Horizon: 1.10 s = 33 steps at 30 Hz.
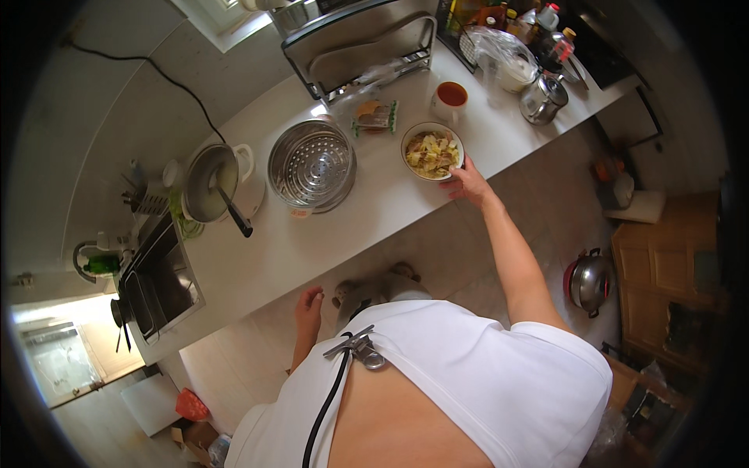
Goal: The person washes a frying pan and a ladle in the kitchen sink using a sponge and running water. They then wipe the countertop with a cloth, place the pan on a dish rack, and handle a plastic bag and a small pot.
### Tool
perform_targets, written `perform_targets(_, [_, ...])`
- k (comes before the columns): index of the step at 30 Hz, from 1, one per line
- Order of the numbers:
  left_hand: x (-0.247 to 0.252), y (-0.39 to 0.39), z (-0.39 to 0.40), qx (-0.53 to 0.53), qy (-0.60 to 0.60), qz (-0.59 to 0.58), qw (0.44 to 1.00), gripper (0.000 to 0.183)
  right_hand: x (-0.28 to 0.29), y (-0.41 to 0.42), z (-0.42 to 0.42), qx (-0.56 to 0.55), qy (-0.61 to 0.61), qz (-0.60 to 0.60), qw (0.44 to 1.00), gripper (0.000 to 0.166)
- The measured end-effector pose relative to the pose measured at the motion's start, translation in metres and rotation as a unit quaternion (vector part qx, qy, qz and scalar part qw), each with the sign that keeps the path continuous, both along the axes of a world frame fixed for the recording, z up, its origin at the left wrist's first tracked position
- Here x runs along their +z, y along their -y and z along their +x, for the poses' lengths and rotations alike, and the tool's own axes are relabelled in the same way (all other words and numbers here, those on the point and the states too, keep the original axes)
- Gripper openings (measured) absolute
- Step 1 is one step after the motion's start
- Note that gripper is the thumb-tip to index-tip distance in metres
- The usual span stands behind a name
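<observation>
My right hand [466, 184] is at the near right rim of a white bowl [404, 153] on the counter, with the thumb by the rim and fingers at its side. Chopped, yellowish leafy food [431, 154] fills the bowl. Just behind it stands a mug [449, 105] with a reddish-orange inside or content. My left hand [309, 304] hangs below the counter's front edge, fingers loosely curled, touching nothing that shows. Left of the bowl sits a perforated stainless steel steamer basket [319, 167]. A packaged food item [375, 117] lies between basket and mug.
At left, a rice cooker or pot [251, 193] bears a dark-handled pan or strainer [212, 181], near the sink [161, 292]. A metal rack [374, 52] stands behind. Steel kettle [543, 99] and bottles [550, 50] crowd the right. A lidded pan [590, 283] is on the floor.
</observation>
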<state>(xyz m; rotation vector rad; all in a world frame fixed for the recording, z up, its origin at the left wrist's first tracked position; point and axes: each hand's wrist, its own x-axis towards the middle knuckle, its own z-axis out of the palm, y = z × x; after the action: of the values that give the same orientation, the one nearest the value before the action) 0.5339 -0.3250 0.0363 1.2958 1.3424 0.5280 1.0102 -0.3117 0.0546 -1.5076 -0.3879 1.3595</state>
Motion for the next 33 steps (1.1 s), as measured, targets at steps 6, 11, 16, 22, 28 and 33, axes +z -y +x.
perform_targets(6, [0.005,0.015,-0.001,0.019,-0.003,0.009,1.000,0.020,-0.006,-0.007,-0.017,-0.062,-0.035,0.058,0.996,0.051])
perform_targets(11, [-0.007,0.022,-0.011,0.039,-0.020,0.004,0.999,0.019,-0.009,-0.005,-0.019,-0.055,0.002,0.060,0.997,0.051])
perform_targets(16, [-0.005,0.033,-0.032,0.091,0.018,-0.005,0.996,0.019,0.005,0.002,-0.055,0.011,0.020,0.056,0.998,0.050])
perform_targets(22, [-0.011,0.046,-0.067,0.105,-0.021,0.026,0.994,0.023,0.026,0.017,-0.122,0.082,-0.004,0.033,0.996,0.053])
perform_targets(28, [-0.010,0.076,-0.130,0.193,0.011,0.014,0.981,0.022,0.017,0.005,-0.222,0.172,-0.077,0.013,0.982,0.048])
perform_targets(33, [-0.011,0.103,-0.185,0.265,0.000,0.021,0.964,0.020,0.008,-0.037,-0.316,0.232,-0.087,0.021,0.968,0.046])
